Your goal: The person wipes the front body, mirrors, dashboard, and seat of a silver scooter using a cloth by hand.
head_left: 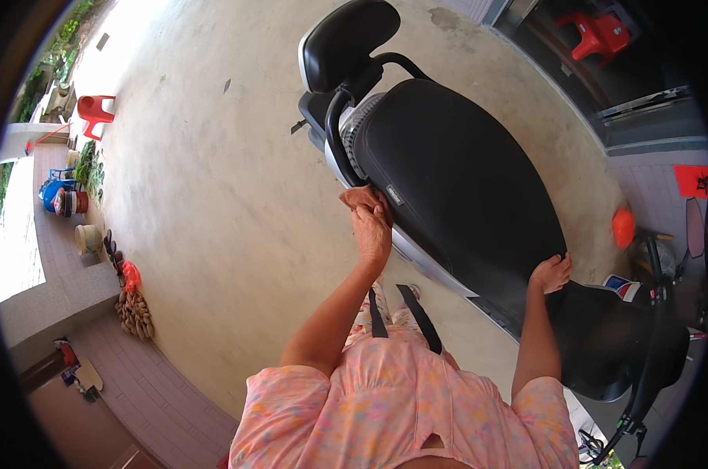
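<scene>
A scooter with a long black seat [453, 158] stands diagonally before me. My left hand [372, 231] holds a brown cloth [359, 198] against the seat's near side edge, just below the lower end of the black tubular grab rail [334, 129]. On the front end of the seat rests my right hand [551, 273], its fingers curled over the edge, with no object visible in it. A black padded backrest [354, 44] rises behind the seat. The handlebar [647, 363] is at the lower right.
Red plastic stools stand at the far left [94, 114] and behind a doorway at the upper right [597, 35]. Buckets [88, 239], shoes and a red bag [131, 275] line the left side. An orange-red object [623, 228] lies beyond the scooter, near the wall.
</scene>
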A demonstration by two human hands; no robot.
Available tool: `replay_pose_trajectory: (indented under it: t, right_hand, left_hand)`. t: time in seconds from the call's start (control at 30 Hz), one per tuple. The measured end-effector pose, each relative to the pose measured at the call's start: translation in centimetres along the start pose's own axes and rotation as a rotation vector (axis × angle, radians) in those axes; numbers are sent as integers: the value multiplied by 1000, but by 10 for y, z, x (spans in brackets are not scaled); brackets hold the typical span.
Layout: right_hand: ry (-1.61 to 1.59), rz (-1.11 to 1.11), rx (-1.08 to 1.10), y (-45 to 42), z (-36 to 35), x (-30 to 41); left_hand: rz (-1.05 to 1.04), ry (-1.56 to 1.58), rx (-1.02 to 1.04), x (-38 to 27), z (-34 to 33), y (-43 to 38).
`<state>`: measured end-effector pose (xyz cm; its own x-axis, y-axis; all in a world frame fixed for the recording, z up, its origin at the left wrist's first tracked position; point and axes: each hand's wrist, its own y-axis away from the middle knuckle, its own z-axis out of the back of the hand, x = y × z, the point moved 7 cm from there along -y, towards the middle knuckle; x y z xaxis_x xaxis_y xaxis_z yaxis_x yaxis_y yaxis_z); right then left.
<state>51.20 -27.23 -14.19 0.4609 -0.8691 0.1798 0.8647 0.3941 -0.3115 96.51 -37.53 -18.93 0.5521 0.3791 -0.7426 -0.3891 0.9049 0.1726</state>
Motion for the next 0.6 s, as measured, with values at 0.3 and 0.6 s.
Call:
replay_pose_trajectory:
  t: [0.3, 0.6]
  right_hand:
    - [13, 18, 15, 4, 3, 19]
    - [4, 34, 20, 6, 5, 23]
  left_hand:
    - [-39, 97, 532, 20, -56, 129]
    - [264, 788, -99, 51, 10, 20]
